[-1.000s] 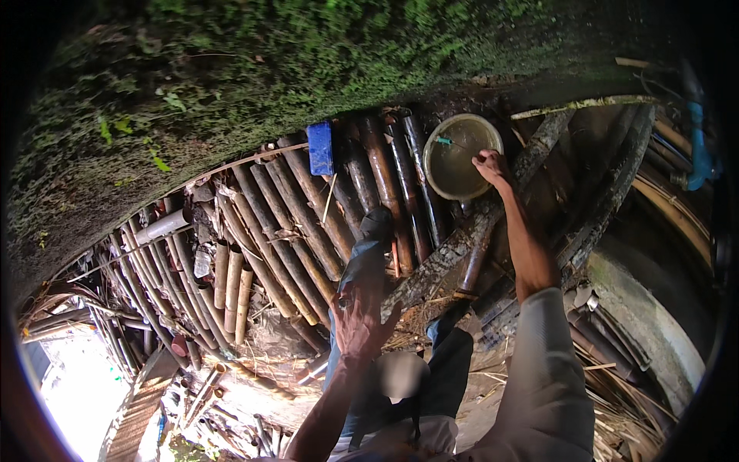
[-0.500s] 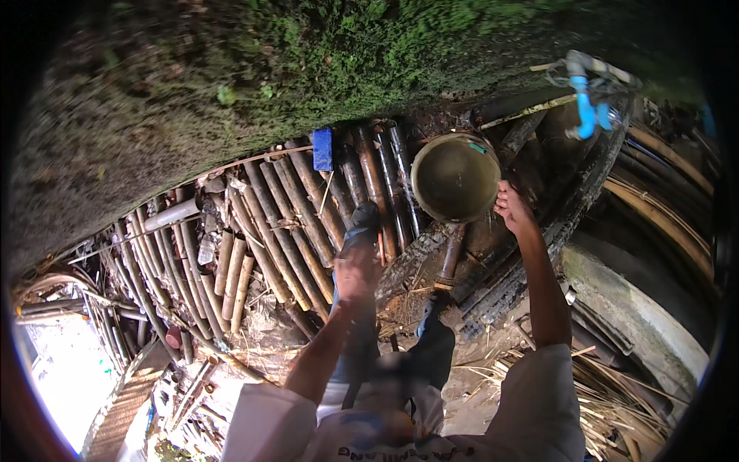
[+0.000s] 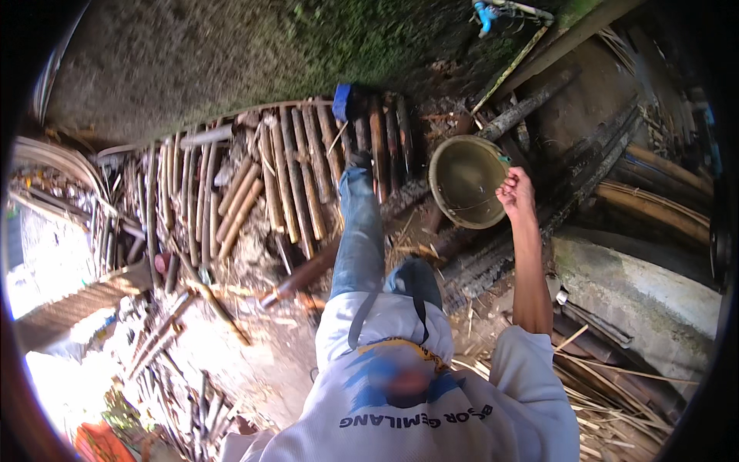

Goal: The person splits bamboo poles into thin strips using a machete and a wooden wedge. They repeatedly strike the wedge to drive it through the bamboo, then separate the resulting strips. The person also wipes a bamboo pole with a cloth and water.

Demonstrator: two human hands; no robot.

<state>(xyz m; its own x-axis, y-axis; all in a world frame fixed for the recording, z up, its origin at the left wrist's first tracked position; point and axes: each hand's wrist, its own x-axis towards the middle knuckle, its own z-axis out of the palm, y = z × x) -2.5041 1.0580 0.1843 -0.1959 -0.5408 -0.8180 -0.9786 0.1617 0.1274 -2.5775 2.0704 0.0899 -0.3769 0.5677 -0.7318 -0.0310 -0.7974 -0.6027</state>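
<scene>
My right hand is closed on the rim of a round, dull olive bucket, at its right side. The bucket's mouth faces up toward me, and its inside looks murky; whether it holds water I cannot tell. A small green patch shows on the rim just above my fingers. My left hand is out of sight. Left of the bucket, my foot in a dark shoe stands on a row of dark bamboo or wooden poles.
A mossy wall or bank rises beyond the poles, with a blue block at its foot. A blue tap is at the far right. Thick logs lie past the bucket. A concrete ledge stands to the right.
My left hand, earlier in front of me near my leg, has gone out of view. The view has shifted and turned. My right hand still grips the bucket's rim, and the bucket sits slightly tilted.
</scene>
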